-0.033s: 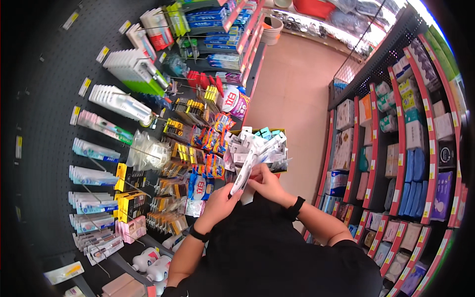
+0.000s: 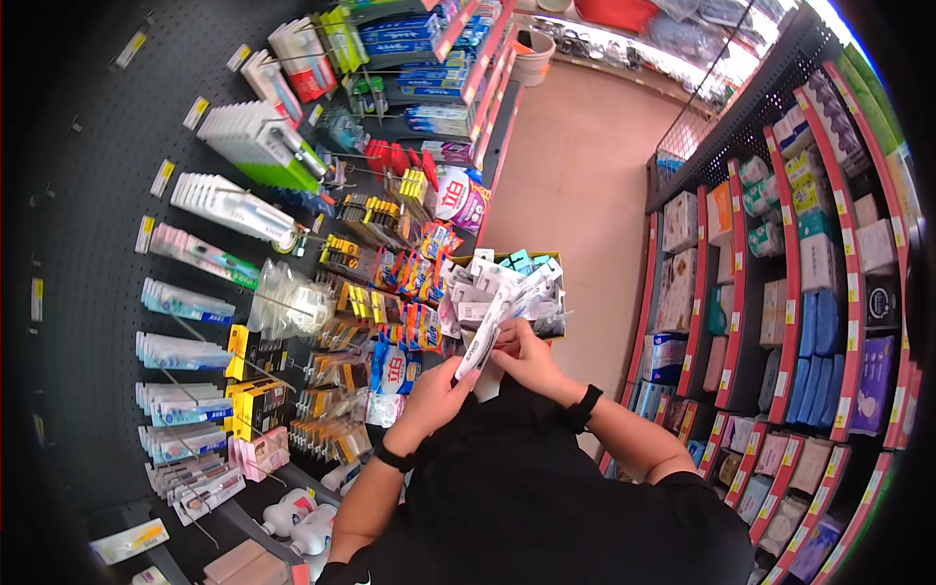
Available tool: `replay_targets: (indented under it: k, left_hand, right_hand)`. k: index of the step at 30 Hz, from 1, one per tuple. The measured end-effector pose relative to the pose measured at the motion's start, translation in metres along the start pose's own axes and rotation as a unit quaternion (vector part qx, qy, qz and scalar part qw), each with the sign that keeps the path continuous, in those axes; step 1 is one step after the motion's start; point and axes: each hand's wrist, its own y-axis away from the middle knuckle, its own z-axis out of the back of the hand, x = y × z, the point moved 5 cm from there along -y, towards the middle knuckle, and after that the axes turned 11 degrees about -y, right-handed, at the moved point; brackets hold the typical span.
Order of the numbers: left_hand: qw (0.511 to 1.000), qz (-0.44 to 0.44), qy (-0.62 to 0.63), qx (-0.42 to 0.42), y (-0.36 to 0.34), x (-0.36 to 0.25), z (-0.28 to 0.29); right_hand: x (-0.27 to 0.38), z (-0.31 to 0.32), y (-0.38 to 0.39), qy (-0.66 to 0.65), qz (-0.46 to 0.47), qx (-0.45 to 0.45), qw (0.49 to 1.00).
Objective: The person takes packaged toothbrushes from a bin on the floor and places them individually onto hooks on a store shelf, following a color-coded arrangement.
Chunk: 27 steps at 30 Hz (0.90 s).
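My left hand (image 2: 436,400) is closed around the lower end of a slim white toothbrush pack (image 2: 482,347) with dark print. The pack tilts up and away to the right. My right hand (image 2: 529,363) has its fingers bent against the right side of the same pack, thumb toward me; its fingertips are partly hidden. Just beyond both hands stands a yellow-rimmed box (image 2: 563,314), heaped with several white and teal packs. Whether more than one pack is in my grip is hard to make out.
On my left, a dark pegboard (image 2: 93,234) carries hooks of hanging toothbrush packs (image 2: 183,348), with metal hooks jutting out. Detergent bags (image 2: 395,368) hang near the box. Shelves of tissue packs (image 2: 817,263) line the right. A tiled aisle floor (image 2: 575,166) runs ahead toward a white bucket (image 2: 532,60).
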Motion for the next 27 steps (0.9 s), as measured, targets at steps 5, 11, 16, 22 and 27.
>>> replay_targets:
  k: [5, 11, 16, 22, 27]
  left_hand:
    - [0.999, -0.007, 0.017, 0.036, -0.055, 0.010, -0.032]
    - [0.997, 0.018, -0.035, 0.071, -0.095, 0.007, -0.056]
    - [0.993, 0.047, 0.001, 0.111, -0.120, 0.005, -0.076]
    - [0.987, 0.001, -0.135, 0.085, -0.150, 0.024, -0.100]
    - [0.987, 0.024, -0.140, 0.081, -0.162, 0.017, -0.109]
  right_hand:
    - [-0.006, 0.048, -0.009, 0.084, 0.009, -0.070, 0.994]
    - [-0.032, 0.098, -0.025, 0.234, 0.050, -0.141, 0.961]
    - [-0.066, 0.126, -0.033, 0.213, -0.037, -0.152, 0.964]
    - [-0.067, 0.128, -0.041, 0.149, -0.075, -0.107, 0.980]
    - [-0.071, 0.132, -0.041, 0.126, -0.091, -0.116, 0.981]
